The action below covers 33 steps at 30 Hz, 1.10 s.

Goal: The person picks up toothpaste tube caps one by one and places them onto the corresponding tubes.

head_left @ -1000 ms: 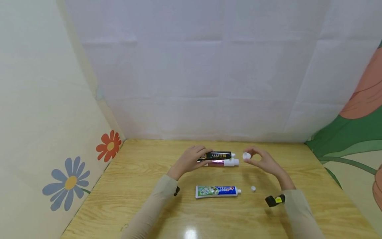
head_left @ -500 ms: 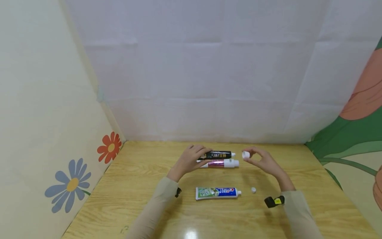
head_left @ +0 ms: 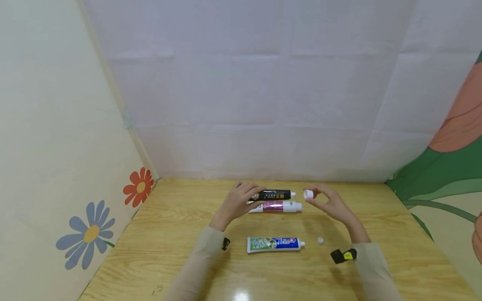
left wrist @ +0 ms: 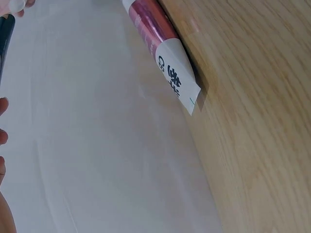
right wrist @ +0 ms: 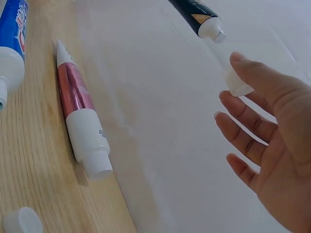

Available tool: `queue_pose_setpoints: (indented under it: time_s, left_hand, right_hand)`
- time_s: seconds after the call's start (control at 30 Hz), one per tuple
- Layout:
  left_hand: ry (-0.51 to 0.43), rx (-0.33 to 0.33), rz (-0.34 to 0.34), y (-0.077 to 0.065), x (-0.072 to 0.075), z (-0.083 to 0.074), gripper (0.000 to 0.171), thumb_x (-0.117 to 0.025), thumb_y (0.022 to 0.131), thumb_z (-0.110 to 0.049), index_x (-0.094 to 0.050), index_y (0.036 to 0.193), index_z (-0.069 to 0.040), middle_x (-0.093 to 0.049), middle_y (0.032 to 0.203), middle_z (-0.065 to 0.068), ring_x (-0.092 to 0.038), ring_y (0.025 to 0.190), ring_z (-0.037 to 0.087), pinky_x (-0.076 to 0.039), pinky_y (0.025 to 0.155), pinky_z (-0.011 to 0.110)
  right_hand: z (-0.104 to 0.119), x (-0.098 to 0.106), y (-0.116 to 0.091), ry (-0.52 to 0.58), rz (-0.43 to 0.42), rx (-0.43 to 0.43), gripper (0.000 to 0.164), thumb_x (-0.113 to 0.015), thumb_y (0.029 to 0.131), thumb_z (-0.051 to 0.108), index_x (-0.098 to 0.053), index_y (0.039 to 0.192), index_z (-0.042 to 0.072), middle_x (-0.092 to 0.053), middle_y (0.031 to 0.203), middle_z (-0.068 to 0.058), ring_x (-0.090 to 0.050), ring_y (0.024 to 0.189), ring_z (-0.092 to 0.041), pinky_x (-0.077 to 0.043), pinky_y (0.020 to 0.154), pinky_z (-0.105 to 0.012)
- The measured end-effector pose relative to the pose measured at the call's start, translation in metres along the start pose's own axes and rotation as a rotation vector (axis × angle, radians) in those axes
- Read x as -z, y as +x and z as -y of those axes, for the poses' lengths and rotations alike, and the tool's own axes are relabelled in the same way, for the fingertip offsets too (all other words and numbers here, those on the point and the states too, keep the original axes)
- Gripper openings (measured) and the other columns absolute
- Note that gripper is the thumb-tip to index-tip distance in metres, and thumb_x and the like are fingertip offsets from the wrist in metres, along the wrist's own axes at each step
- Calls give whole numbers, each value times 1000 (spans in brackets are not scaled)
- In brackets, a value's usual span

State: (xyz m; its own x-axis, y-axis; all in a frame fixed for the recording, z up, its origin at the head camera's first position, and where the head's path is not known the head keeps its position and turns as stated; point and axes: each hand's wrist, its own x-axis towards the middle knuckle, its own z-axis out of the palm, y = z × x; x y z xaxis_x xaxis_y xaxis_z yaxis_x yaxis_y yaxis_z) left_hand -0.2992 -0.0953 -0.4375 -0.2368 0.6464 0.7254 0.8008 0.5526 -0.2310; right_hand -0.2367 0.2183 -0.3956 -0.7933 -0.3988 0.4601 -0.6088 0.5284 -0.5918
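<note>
My left hand (head_left: 234,204) grips a black toothpaste tube (head_left: 276,195) by its tail end, raised over the far part of the table. Its white threaded nozzle (right wrist: 213,30) is bare and points right. Between thumb and forefinger, my right hand (head_left: 334,205) pinches a white cap (head_left: 308,194), a short gap from that nozzle; the right wrist view has the cap (right wrist: 237,83) partly behind the thumb. A pink and white toothpaste tube (head_left: 276,206) with its cap on lies just in front of the black one. Only fingertips (left wrist: 3,137) of the left hand show in the left wrist view.
Nearer on the wooden table (head_left: 180,259) lies a blue and green toothpaste tube (head_left: 275,244), its nozzle uncovered. A small white cap (head_left: 320,241) stands to the right of it. A white cloth (head_left: 241,104) hangs behind the table's far edge.
The right hand has drifted slightly left with the cap, nearer the black tube's nozzle. The left hand has shifted only a little with the tube.
</note>
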Motion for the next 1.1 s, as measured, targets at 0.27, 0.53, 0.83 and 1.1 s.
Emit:
queue_pose_setpoints:
  time_s: [0.27,0.53,0.83,1.1]
  left_hand:
    - [23,3,-21,1,2,-2,49,-73,77,-39,-61,120,-19,-62,104,-5,-58,91,11,-45,77,33]
    - [42,28,-53,0,6,-4,48,-73,77,-40,-62,119,-19,-63,102,-4,-58,89,13,-44,77,34]
    - [44,51,-82,2,9,-8,45,-70,79,-41,-63,117,-18,-63,101,-4,-57,87,13,-43,79,35]
    - [40,75,-113,3,13,-9,53,-77,72,-36,-61,119,-19,-63,100,-3,-57,87,13,-41,80,35]
  right_hand:
    - [4,-4,0,-4,-24,4,31,-63,85,3,-59,116,1,-62,94,-7,-53,87,-17,-44,74,-24]
    - [-27,-13,1,-10,-48,0,36,-62,88,10,-57,124,10,-58,93,1,-51,88,-10,-46,75,-31]
    - [-24,-11,0,35,-63,-6,36,-63,88,15,-58,124,17,-55,92,6,-51,87,-10,-45,76,-30]
    - [5,-5,3,19,-66,6,35,-63,87,7,-59,121,7,-56,92,0,-51,87,-11,-44,76,-26]
